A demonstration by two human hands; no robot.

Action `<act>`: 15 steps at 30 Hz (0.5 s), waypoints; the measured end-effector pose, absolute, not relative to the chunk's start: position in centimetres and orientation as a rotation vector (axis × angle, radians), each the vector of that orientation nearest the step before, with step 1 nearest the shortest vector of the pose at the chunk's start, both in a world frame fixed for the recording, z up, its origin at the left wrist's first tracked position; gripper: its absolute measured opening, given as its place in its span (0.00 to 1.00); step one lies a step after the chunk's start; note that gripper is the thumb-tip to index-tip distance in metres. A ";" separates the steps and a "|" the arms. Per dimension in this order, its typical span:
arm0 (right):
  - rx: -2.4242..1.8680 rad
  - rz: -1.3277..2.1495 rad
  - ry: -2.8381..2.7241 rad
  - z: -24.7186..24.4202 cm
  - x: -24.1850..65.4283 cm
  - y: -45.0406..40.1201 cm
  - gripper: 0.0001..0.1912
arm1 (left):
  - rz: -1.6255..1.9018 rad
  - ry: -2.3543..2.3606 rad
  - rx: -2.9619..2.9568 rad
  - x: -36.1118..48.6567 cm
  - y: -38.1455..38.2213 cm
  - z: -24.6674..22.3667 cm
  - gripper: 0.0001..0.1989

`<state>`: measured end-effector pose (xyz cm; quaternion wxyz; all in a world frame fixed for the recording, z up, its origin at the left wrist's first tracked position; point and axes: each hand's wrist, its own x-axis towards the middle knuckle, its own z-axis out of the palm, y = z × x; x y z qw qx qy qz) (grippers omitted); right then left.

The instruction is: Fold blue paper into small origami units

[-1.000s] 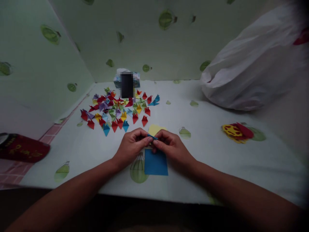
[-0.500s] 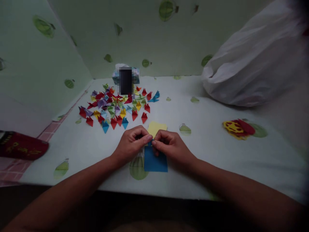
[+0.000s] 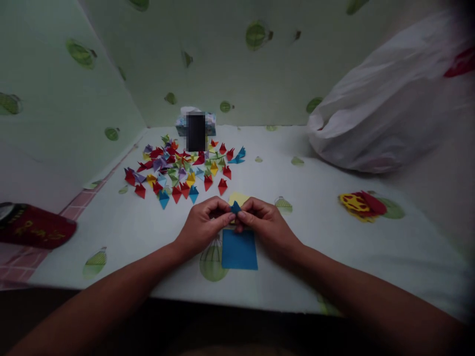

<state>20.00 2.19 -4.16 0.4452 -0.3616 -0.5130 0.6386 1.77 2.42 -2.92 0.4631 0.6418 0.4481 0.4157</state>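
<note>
- Far left: I note a dark red can (image 3: pixel 37 227) with yellow markings, cut off by the edge of my view.
- Left of centre: many small folded paper shapes (image 3: pixel 177 192) lie in a loose spread on the white table cover (image 3: pixel 129 232). Colours observed: red, blue, yellow, green, purple and orange. Several overlap; those at the near edge lie apart.
- Behind that spread: a dark rectangular object (image 3: pixel 196 132), its outline blurred, stands in front of a patterned tissue box (image 3: pixel 211 124).
- Centre, left side: my left hand (image 3: pixel 204 220) is clamped on a small piece of blue paper (image 3: pixel 235 206), thumb and curled fingers pinching its left side.
- Centre: the blue piece is folded, with a point upward, and sits between my two hands. Its lower part is hidden by my fingertips.
- Below it, nearer to me: a flat blue square sheet (image 3: pixel 239 249) lies on the cover. Beyond my fingers, yellow paper (image 3: pixel 239 199) is partly hidden.
- Centre, right side: my right hand (image 3: pixel 267 222) is clamped on the right side of the same blue piece, its thumb near the left thumb.
- Right: a yellow cut-out (image 3: pixel 352 202) lies against a red piece (image 3: pixel 374 203).
- Behind these: a large white plastic bag (image 3: pixel 371 113) bulges over the cover.
</note>
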 end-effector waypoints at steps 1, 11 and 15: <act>-0.909 1.562 -1.288 -4.1 20.0 2.2 0.11 | 1.036 1.120 1.645 1.7 2.4 -2.8 0.05; -0.935 1.410 -1.472 -3.6 20.4 2.4 0.10 | 1.056 1.096 1.835 1.8 2.2 -2.6 0.04; -0.909 1.434 -1.461 -3.4 20.3 2.4 0.08 | 1.004 1.056 1.920 1.6 2.3 -2.3 0.05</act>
